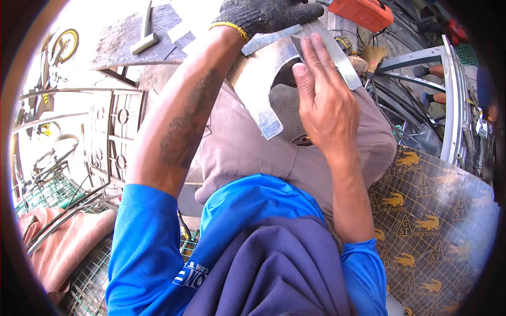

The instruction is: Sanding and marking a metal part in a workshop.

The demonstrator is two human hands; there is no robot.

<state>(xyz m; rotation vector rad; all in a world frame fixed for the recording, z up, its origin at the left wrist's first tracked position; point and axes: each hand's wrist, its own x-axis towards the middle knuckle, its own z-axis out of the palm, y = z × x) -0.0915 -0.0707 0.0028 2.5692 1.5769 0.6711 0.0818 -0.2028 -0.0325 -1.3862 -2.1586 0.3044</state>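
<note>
Bent silver sheet-metal piece (258,89) sits at the far side of the grey-brown trousered lap (253,152); the bare right hand (329,113) lays extended fingers along its right side; the cropped dark-gloved left hand's (266,18) grip I cannot tell.

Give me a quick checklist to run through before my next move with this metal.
1. Left hand gloved: ok.
2. Right hand gloved: not ok, it is bare.
3. Right fingers on the shiny metal strip: ok, extended against it.
4. Left hand's grip: cannot tell, the picture's top edge cuts it off.
5. Metal edges smooth: cannot tell at this size.
6. Hammer clear of both hands: ok, lying on the table.
</note>
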